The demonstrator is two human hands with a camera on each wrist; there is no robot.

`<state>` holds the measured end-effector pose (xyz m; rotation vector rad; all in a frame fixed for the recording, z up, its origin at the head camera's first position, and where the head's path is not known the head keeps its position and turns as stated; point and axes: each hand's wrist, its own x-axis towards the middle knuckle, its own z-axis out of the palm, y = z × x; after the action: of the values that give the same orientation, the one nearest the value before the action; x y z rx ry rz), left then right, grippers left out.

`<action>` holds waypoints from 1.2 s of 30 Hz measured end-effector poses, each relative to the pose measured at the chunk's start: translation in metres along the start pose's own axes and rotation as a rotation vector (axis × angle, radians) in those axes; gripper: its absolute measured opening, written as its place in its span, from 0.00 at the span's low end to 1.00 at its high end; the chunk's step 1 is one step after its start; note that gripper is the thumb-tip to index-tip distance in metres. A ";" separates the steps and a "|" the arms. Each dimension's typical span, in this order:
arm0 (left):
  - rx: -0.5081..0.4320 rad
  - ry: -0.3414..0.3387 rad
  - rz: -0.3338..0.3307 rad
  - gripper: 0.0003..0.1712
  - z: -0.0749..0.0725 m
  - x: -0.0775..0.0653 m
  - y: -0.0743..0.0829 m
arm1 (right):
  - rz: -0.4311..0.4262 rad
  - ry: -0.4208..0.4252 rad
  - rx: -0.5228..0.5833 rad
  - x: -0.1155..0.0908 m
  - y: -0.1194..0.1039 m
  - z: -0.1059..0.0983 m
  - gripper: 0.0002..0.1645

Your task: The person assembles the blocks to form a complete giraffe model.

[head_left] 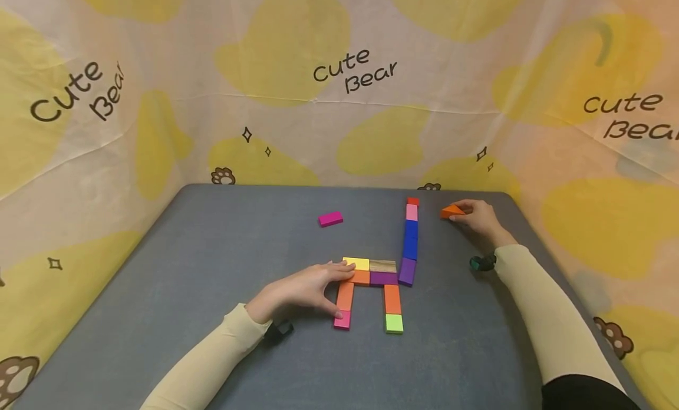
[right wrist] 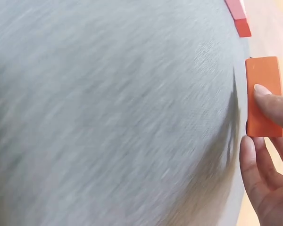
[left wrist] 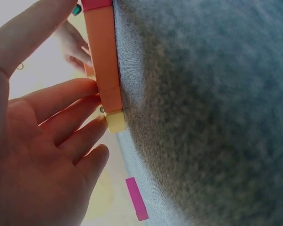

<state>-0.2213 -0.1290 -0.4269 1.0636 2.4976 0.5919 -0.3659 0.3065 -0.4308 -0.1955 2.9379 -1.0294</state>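
My right hand [head_left: 481, 220] pinches an orange block [right wrist: 264, 110] between thumb and fingers at the far right of the table. My left hand [head_left: 305, 286] lies beside the block layout with its fingers extended. Its fingertips are at the yellow block [head_left: 356, 263] and the orange block [head_left: 362, 278]. The thumb meets the pink block [head_left: 342, 320] at the lower end of the left leg. A second leg ends in a lime green block [head_left: 394, 323]. Between the legs' tops lie a purple block [head_left: 383, 278] and a wood-patterned block [head_left: 383, 265].
A column of blocks runs away from the layout's right side: purple [head_left: 407, 271], blue [head_left: 411, 239], light pink [head_left: 412, 212] and red [head_left: 413, 201]. One magenta block [head_left: 331, 219] lies alone farther back. Printed cloth [head_left: 297, 121] walls surround the grey table [head_left: 239, 233].
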 end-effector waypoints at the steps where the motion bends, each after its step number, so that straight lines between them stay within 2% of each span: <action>1: 0.001 -0.003 -0.002 0.48 0.000 0.000 0.000 | 0.006 0.001 -0.001 0.002 -0.002 0.000 0.28; 8: 0.020 0.005 0.018 0.48 0.001 0.001 -0.001 | 0.023 0.018 0.004 0.016 -0.015 0.005 0.29; 16: 0.028 0.011 0.028 0.47 0.002 0.001 -0.001 | 0.054 0.040 -0.003 0.030 -0.025 0.019 0.29; 28: 0.016 0.010 0.021 0.48 0.001 0.000 -0.001 | 0.153 0.041 0.032 0.038 -0.034 0.033 0.28; 36: 0.021 0.002 0.011 0.48 0.000 -0.001 -0.002 | 0.144 0.033 0.028 0.042 -0.037 0.037 0.28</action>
<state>-0.2221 -0.1307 -0.4276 1.0853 2.5071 0.5714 -0.4012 0.2500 -0.4355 0.0344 2.9135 -1.0615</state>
